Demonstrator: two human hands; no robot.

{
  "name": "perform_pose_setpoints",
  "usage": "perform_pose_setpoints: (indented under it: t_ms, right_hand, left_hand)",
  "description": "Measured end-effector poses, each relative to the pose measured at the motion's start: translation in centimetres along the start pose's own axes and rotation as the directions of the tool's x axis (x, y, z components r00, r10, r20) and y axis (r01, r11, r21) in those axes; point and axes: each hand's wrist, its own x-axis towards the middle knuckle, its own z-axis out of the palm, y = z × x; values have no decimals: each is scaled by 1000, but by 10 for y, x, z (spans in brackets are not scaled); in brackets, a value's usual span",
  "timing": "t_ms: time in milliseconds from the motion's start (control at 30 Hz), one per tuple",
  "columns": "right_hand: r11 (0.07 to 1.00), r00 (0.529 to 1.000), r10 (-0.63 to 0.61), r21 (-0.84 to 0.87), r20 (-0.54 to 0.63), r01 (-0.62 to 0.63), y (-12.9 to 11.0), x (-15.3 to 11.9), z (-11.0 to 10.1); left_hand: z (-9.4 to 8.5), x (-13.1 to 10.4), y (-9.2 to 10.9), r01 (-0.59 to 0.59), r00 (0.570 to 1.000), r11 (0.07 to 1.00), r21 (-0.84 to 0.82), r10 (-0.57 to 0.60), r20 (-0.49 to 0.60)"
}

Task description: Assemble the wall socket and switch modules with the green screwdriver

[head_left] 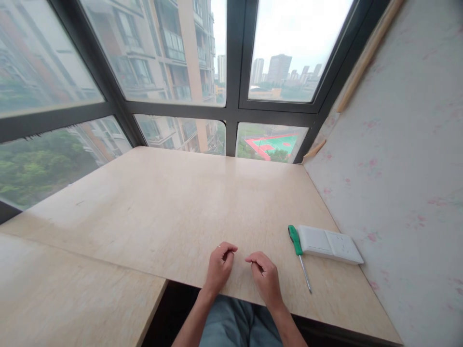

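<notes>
My left hand [220, 266] rests at the front edge of the pale, marble-look counter [173, 202], its fingers curled in loosely around nothing. A short gap separates it from my right hand [265, 275], which is curled the same way and holds nothing that I can see. To the right of my right hand lies a screwdriver [295, 241] with a green handle and a thin metal shaft pointing toward me. Touching or very close to its handle is a white double switch-and-socket panel [331, 245], lying beside the wall.
Dark-framed windows [233, 62] border the counter at the back and left. A wall with flowered paper [390, 183] rises on the right, its covering peeling near the window corner. At the front left, another counter section [72, 299] juts toward me, with a dark gap beside my legs.
</notes>
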Motion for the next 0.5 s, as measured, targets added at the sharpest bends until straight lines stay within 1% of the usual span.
perform_pose_setpoints:
  t_ms: [333, 500]
  right_hand:
    - [999, 1000, -9, 32, 9, 8, 1, -1, -1]
    - [1000, 1000, 3, 16, 6, -3, -1, 0, 0]
  left_hand:
    - [1, 1, 0, 11, 1000, 1000, 19, -10, -14]
    - [0, 2, 0, 22, 1000, 1000, 7, -22, 14]
